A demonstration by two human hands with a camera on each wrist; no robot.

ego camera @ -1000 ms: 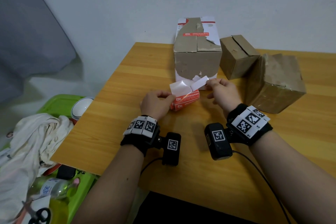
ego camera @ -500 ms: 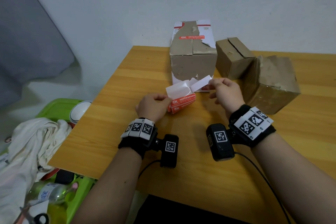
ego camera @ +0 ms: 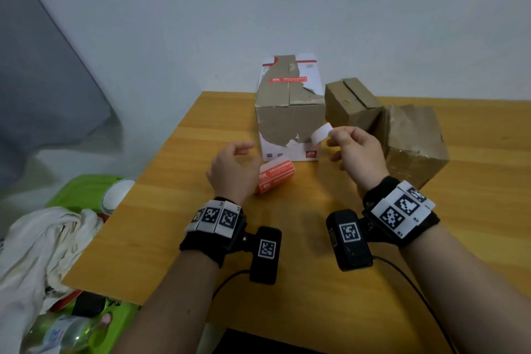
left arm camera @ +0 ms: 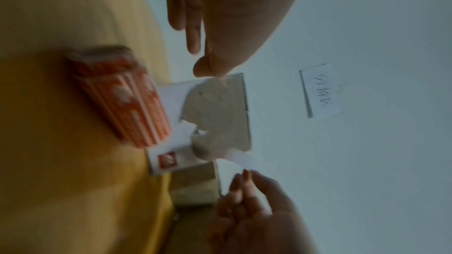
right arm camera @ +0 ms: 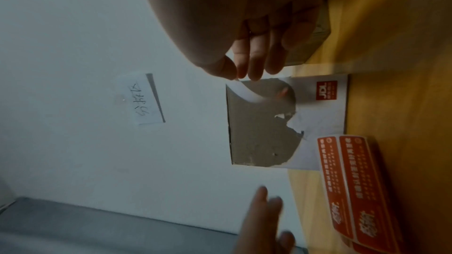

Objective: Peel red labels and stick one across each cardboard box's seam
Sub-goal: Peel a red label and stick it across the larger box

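1. From the head view, the right hand (ego camera: 357, 149) pinched a peeled label (ego camera: 320, 133) in the air, in front of the tall box (ego camera: 288, 115). The left hand (ego camera: 232, 167) was loosely open and held nothing, beside the label roll (ego camera: 275, 177) on the desk (ego camera: 172, 210).
2. From the left wrist, the picture was blurry.
3. From the right wrist, the label curled. It could fold and stick to itself, or go on crooked and miss the seam of the small box (ego camera: 352, 103).
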